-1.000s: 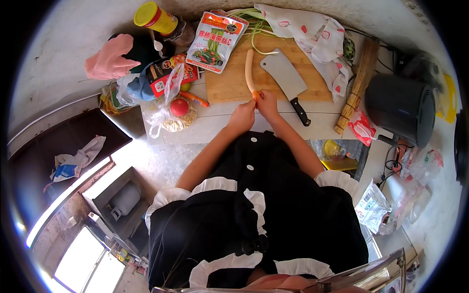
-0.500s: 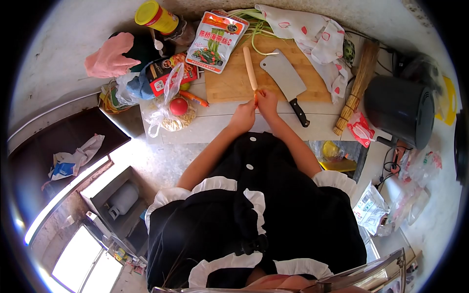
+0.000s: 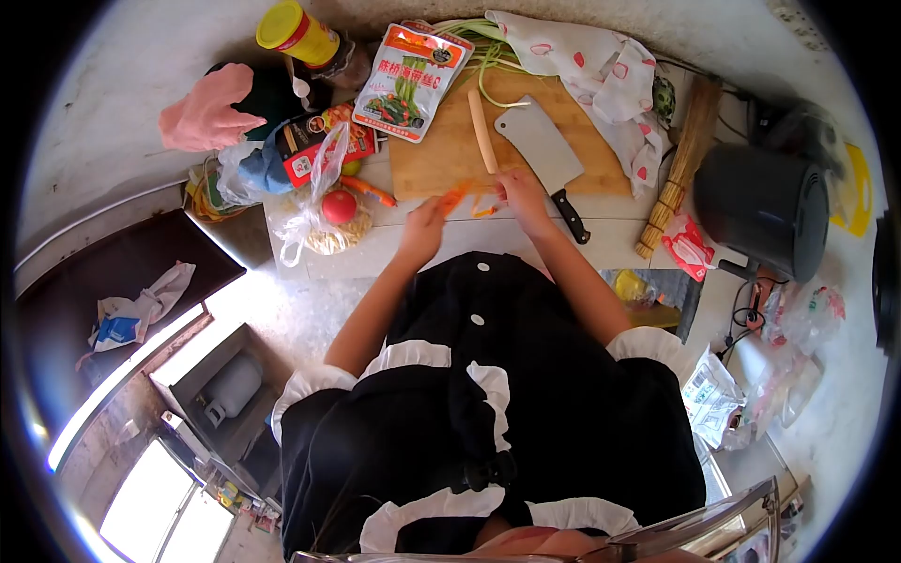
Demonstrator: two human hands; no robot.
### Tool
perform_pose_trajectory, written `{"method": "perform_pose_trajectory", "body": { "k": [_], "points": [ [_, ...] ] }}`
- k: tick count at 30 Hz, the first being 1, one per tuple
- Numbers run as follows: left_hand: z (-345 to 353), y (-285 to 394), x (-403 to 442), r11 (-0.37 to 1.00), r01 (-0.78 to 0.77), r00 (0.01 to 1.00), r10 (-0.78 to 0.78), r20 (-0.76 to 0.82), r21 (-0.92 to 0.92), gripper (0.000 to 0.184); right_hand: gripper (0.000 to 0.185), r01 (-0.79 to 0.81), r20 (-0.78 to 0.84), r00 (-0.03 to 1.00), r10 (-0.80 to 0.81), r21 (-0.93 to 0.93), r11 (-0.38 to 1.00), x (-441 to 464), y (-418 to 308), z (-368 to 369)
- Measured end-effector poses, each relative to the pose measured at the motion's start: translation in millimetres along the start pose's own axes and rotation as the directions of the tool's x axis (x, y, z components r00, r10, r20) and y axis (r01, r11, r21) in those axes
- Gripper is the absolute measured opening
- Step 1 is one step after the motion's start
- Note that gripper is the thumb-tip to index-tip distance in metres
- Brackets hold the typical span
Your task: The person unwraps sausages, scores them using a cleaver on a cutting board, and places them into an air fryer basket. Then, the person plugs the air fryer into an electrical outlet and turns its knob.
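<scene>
Orange film (image 3: 456, 199) trails from the left hand (image 3: 424, 228), with a pale sausage (image 3: 482, 136) at the right hand's (image 3: 524, 197) fingertips.
The left fingers are closed on the film, its blurred loose part towards the right hand. The sausage slants away over the wooden cutting board (image 3: 419, 170), its near end meeting the right fingers, which are bent; blur hides whether they grip it. The cleaver (image 3: 540, 143) lies just right of the sausage.

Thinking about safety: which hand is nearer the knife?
The right hand, at the lower end of the sausage: the knife lies just to its right. The left hand, at the blurred orange strip, is farther left.
</scene>
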State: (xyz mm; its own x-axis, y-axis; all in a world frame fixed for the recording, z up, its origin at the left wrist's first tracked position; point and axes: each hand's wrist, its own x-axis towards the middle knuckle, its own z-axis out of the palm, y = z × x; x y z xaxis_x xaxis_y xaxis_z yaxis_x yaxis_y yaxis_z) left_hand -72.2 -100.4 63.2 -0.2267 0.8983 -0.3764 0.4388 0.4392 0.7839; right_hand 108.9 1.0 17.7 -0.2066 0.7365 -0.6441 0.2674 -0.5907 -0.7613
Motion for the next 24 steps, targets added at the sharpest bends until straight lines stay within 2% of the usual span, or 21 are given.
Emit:
{"method": "perform_pose_trajectory", "body": {
  "k": [1, 2, 3, 4, 5, 6, 8, 10, 11, 13, 14, 16, 18, 20, 22, 24],
  "points": [
    [-7.3, -9.1, -4.5, 0.999, -0.027, 0.993, 0.032, -0.116, 0.041, 0.027, 0.028, 0.116, -0.077, 0.988, -0.136, -0.222, 0.968, -9.2, -5.5, -5.9],
    [-16.3, -19.5, -6.6, 0.995, -0.052, 0.971, 0.070, -0.228, 0.083, 0.030, 0.029, 0.204, -0.123, 0.951, -0.283, -0.439, 0.875, -15.6, -7.9, -12.6],
    [-27.6, -31.6, -7.1, 0.986, -0.073, 0.952, 0.114, -0.285, 0.149, 0.040, 0.032, 0.270, -0.132, 0.898, -0.419, -0.588, 0.762, -16.4, 0.0, -22.5],
    [-35.2, -54.4, -5.9, 0.949, -0.034, 0.938, 0.139, -0.317, 0.314, 0.047, 0.035, 0.310, -0.111, 0.831, -0.546, -0.722, 0.619, -16.2, 13.3, -35.5],
    [-39.3, -78.9, -1.4, 0.955, -0.015, 0.906, 0.138, -0.400, 0.295, 0.055, 0.039, 0.324, -0.063, 0.751, -0.657, -0.832, 0.450, -17.6, 21.0, -45.7],
    [-50.8, -64.8, -4.9, 0.957, 0.149, 0.926, -0.046, -0.376, 0.249, 0.065, 0.042, 0.315, -0.048, 0.733, -0.678, -0.860, 0.401, -21.8, 22.2, -51.4],
    [-59.1, -62.4, -1.7, 0.908, 0.183, 0.936, -0.045, -0.349, 0.376, 0.070, 0.049, 0.295, -0.011, 0.698, -0.716, -0.907, 0.301, -31.0, 23.3, -58.8],
    [-58.9, -51.8, 4.6, 0.835, 0.218, 0.931, -0.021, -0.365, 0.506, 0.075, 0.049, 0.262, -0.052, 0.622, -0.781, -0.926, 0.271, -35.1, 28.4, -65.1],
    [-53.7, -43.5, 6.1, 0.765, 0.180, 0.900, 0.127, -0.418, 0.619, 0.073, 0.049, 0.244, -0.072, 0.580, -0.812, -0.935, 0.257, -36.0, 31.8, -69.5],
    [-48.2, -2.3, 9.9, 0.565, 0.144, 0.792, 0.427, -0.437, 0.812, 0.070, 0.047, 0.195, -0.136, 0.684, -0.717, -0.913, 0.360, -40.0, 46.0, -82.3],
    [-44.0, 9.2, 14.0, 0.606, 0.071, 0.807, 0.433, -0.403, 0.793, 0.066, 0.046, 0.163, -0.168, 0.730, -0.662, -0.898, 0.408, -41.1, 53.5, -88.9],
    [-31.4, 25.9, 24.4, 0.678, -0.072, 0.828, 0.449, -0.335, 0.731, 0.058, 0.043, 0.113, -0.146, 0.785, -0.602, -0.922, 0.371, -42.0, 67.6, -100.2],
    [-5.0, 35.9, 40.3, 0.889, -0.156, 0.899, 0.309, -0.312, 0.430, 0.046, 0.041, 0.107, -0.094, 0.814, -0.574, -0.946, 0.306, -37.3, 78.7, -108.2],
    [18.7, 46.5, 74.9, 0.971, -0.008, 0.984, 0.050, -0.169, 0.240, 0.039, 0.038, 0.145, -0.010, 0.816, -0.578, -0.964, 0.221, -31.9, 83.0, -111.4],
    [32.9, 47.0, 110.8, 0.911, -0.039, 0.996, 0.068, -0.056, 0.410, 0.040, 0.036, 0.144, -0.011, 0.830, -0.557, -0.962, 0.234, -34.8, 82.3, -110.9],
    [38.8, 50.5, 136.3, 0.899, -0.006, 0.998, 0.034, -0.056, 0.438, 0.042, 0.036, 0.142, -0.025, 0.847, -0.531, -0.952, 0.272, -42.2, 77.2, -112.3]
  ]
}}
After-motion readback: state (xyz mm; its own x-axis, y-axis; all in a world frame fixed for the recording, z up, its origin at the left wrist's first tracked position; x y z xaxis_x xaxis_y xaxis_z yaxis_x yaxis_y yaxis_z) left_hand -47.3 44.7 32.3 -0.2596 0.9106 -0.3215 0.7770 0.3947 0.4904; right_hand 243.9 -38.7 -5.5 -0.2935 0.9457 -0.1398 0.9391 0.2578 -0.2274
